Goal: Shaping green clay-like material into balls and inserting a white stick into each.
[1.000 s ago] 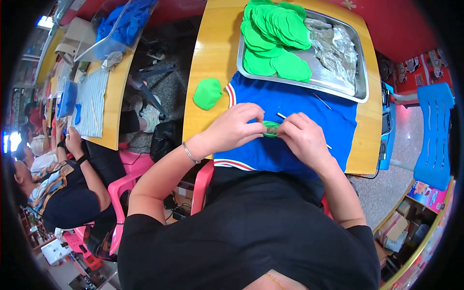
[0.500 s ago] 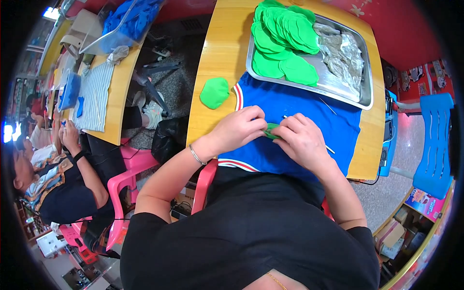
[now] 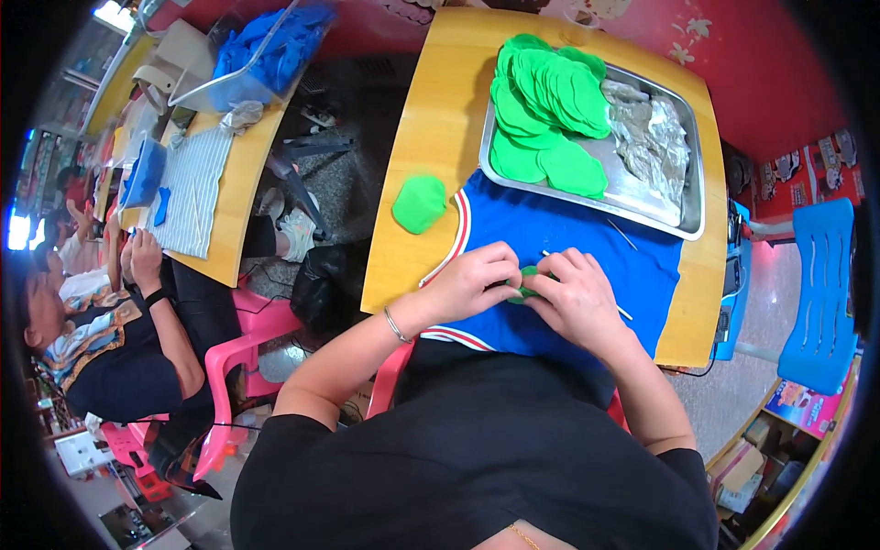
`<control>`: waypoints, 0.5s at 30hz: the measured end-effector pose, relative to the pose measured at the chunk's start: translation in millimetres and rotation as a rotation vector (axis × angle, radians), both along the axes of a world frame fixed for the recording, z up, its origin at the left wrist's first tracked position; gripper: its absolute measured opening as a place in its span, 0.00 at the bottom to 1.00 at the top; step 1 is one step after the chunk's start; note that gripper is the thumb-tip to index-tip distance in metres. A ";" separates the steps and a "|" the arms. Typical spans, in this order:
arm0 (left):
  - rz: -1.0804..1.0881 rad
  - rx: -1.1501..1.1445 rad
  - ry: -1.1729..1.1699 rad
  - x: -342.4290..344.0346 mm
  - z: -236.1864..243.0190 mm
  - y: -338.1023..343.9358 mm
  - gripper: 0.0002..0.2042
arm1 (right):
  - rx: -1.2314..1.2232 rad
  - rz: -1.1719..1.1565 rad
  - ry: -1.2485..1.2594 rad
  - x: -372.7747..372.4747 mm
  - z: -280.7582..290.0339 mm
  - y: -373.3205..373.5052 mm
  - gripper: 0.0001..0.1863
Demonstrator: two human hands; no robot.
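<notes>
A small green fabric piece (image 3: 528, 283) is pinched between my two hands, its ends covered by fingers. My left hand (image 3: 477, 280) is closed on its left side. On the other side my right hand (image 3: 579, 298) grips it, fingertips curled inward. A thin pale stick (image 3: 625, 313) shows on both sides of my right hand; whether the hand grips it is hidden. Beneath lies a blue cloth (image 3: 513, 220) with red-and-white striped trim. To the left rests a round green piece (image 3: 420, 203). Another thin stick (image 3: 622, 235) lies on the cloth.
A metal tray (image 3: 594, 154) holds stacked green pieces (image 3: 550, 87) and crumpled clear plastic (image 3: 649, 137). It overlaps the cloth's far edge on the wooden table (image 3: 449, 82). At left, a person (image 3: 119, 339) works at another table. A blue chair (image 3: 816, 284) stands at right.
The view has shifted, so the table and tray sit lower in the picture. Both hands keep hold of the green piece, with small finger shifts.
</notes>
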State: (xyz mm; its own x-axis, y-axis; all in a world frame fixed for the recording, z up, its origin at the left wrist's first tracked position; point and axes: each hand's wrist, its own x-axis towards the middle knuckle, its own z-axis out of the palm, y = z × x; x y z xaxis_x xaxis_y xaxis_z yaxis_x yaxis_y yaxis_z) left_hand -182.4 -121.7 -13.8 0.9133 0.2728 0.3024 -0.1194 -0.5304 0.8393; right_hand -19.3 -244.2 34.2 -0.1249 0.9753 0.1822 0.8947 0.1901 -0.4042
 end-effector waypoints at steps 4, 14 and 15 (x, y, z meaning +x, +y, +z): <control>0.078 0.040 0.031 -5.9 2.2 -9.9 0.09 | 0.007 -0.003 0.292 5.6 3.2 4.7 0.11; 0.204 0.277 -0.045 -4.1 1.3 -24.2 0.09 | -0.013 -0.008 0.167 2.6 2.5 -2.9 0.12; 0.177 0.318 -0.056 -3.4 2.4 -23.6 0.09 | -0.008 -0.010 0.163 2.9 2.1 -4.6 0.12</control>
